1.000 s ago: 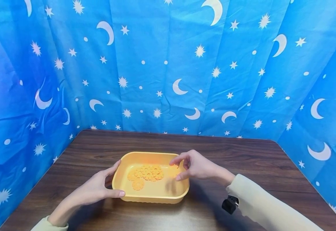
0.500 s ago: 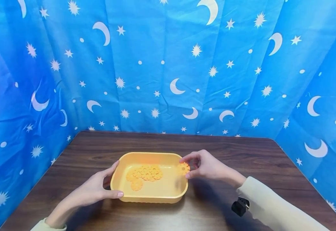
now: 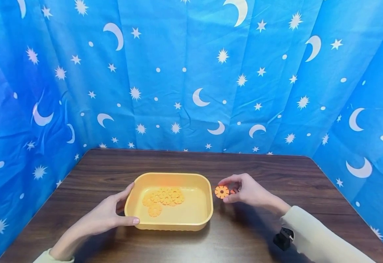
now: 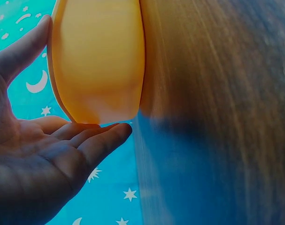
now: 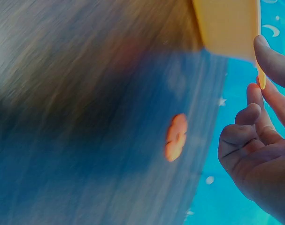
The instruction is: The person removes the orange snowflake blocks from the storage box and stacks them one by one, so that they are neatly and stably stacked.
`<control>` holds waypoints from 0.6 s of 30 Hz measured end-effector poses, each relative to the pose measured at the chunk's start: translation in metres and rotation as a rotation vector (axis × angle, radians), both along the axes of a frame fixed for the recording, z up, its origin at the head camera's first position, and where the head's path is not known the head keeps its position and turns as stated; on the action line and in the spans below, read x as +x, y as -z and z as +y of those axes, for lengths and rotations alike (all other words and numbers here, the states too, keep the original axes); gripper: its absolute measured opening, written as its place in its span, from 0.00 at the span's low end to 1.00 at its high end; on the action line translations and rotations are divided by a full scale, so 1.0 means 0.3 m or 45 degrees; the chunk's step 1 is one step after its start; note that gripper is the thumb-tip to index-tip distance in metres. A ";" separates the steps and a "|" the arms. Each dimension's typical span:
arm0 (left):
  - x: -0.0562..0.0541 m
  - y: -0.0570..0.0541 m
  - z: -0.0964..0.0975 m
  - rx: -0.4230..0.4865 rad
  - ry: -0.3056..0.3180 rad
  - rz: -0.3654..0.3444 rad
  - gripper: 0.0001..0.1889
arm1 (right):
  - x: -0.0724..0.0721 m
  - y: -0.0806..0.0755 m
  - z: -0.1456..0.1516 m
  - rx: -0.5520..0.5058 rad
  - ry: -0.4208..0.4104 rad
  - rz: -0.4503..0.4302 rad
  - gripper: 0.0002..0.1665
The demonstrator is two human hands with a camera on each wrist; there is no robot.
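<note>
A yellow plastic tray (image 3: 168,223) stands on the table, with several orange notched discs (image 3: 166,197) in its left half. My left hand (image 3: 107,212) holds the tray's left end, its thumb on the near rim and fingers along the end wall. Beyond the tray's right end, my right hand (image 3: 249,190) pinches an orange notched disc (image 3: 222,192) between thumb and fingers. The right wrist view shows that disc (image 5: 261,77) edge-on. Below it, another orange disc (image 5: 176,137) lies on the table; in the head view it is partly hidden behind the right fingers.
The dark wood-grain table (image 3: 191,162) extends around the tray. A blue cloth (image 3: 165,73) with white moons and stars hangs behind it and on both sides. A small black device (image 3: 283,239) sits at the right sleeve.
My right hand has moved from inside the tray's right end, over the rim, to the table on the right, with the pinched disc. The left hand keeps its hold on the tray.
</note>
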State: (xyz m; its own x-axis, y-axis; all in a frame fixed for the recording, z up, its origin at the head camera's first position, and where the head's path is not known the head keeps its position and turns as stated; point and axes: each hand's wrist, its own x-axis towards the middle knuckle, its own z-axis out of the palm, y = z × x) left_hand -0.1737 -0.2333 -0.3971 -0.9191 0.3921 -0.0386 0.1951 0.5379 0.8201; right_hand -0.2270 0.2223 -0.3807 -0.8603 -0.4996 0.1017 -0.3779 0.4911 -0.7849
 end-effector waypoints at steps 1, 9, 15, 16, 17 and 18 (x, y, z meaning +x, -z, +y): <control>0.000 -0.001 0.000 0.001 0.000 0.000 0.61 | -0.002 0.005 0.008 -0.002 0.015 -0.007 0.26; 0.000 -0.002 -0.002 0.008 0.006 0.006 0.61 | -0.016 0.049 0.076 -0.016 0.105 -0.062 0.27; 0.000 -0.002 -0.002 0.016 0.008 0.011 0.61 | -0.030 0.077 0.118 0.068 0.180 -0.037 0.27; 0.000 -0.002 -0.003 0.016 0.008 0.013 0.61 | -0.030 0.082 0.123 0.081 0.191 -0.032 0.27; 0.000 -0.001 -0.003 0.018 0.008 0.015 0.61 | -0.030 0.085 0.127 0.088 0.200 -0.030 0.27; 0.000 -0.001 -0.004 0.021 0.009 0.015 0.61 | -0.030 0.088 0.130 0.093 0.203 -0.027 0.27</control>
